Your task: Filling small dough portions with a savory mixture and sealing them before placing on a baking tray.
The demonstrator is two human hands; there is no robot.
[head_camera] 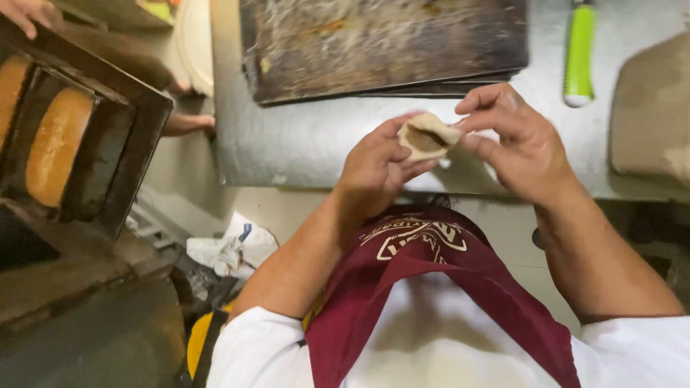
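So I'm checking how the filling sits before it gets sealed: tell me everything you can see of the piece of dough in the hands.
The piece of dough is small, pale beige and soft-looking, folded into an open pocket with a dark brown filling showing in its middle. Its edges are not closed. It is held in the air above the edge of the metal table, cupped by the fingers of the left hand, while the right hand pinches its right rim between thumb and forefinger.
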